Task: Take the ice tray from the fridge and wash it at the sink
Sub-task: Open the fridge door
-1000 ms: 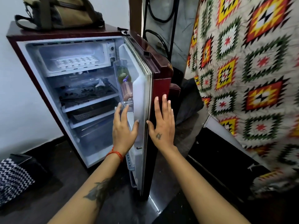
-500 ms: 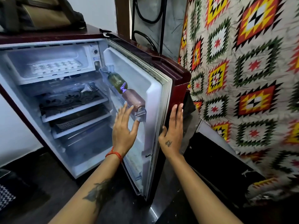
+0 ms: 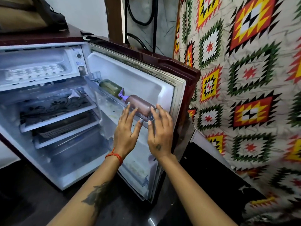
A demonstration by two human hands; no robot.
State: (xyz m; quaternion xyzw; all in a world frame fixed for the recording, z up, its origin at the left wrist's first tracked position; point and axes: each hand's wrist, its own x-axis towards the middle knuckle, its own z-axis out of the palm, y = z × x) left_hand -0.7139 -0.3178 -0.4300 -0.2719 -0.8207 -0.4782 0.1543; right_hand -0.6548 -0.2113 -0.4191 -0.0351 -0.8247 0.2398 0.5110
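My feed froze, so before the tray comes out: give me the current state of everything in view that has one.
fridge door: swung wide open.
ice tray: lying in the freezer compartment, untouched.
green bottle: lying on its side in the door rack.
brown bottle: lying on its side in the same rack.
left hand: open, fingers spread, holding nothing.
right hand: open, holding nothing.
bag: resting on the fridge top.

ice tray [image 3: 35, 72] in freezer compartment [image 3: 65, 59], top left | bottles [image 3: 127, 98] on door shelf, right
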